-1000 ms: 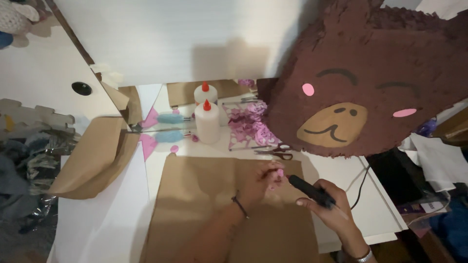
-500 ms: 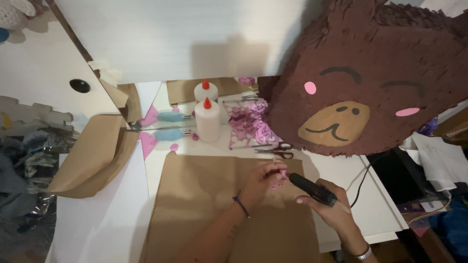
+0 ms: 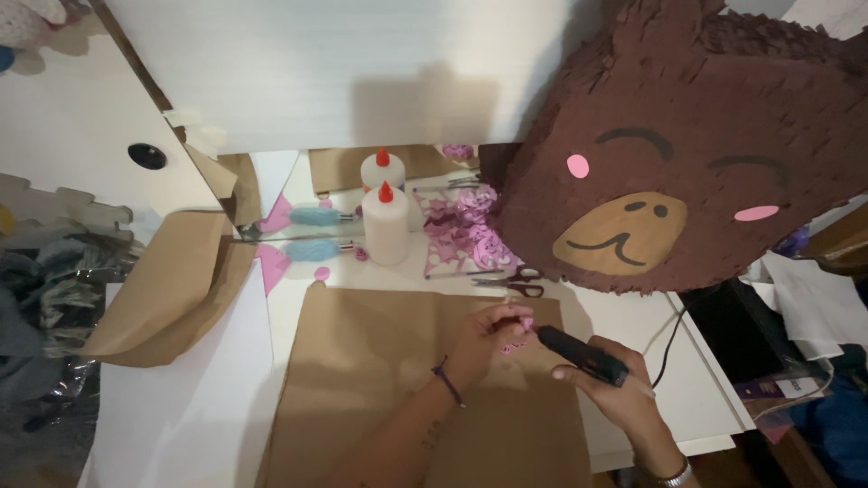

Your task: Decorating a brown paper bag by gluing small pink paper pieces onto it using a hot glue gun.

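My left hand (image 3: 489,337) pinches a small pink paper piece (image 3: 523,323) over a brown cardboard sheet (image 3: 380,380) on the white table. My right hand (image 3: 615,390) grips a black glue gun (image 3: 583,355), whose nozzle points at the pink piece. A dark cord (image 3: 667,339) runs from the gun toward the right. A big brown bear-face piñata (image 3: 687,145) hangs close above and to the right of both hands.
A white glue bottle with a red cap (image 3: 386,226) stands behind the cardboard, mirrored on the glossy wall. Scissors (image 3: 515,282) and purple paper scraps (image 3: 461,230) lie by the piñata. Folded brown paper (image 3: 172,289) droops at the left. Dark clutter sits at far right.
Both hands have stayed close together over the cardboard; the glue gun's nozzle has come slightly nearer the pink piece. The view has shifted a little.
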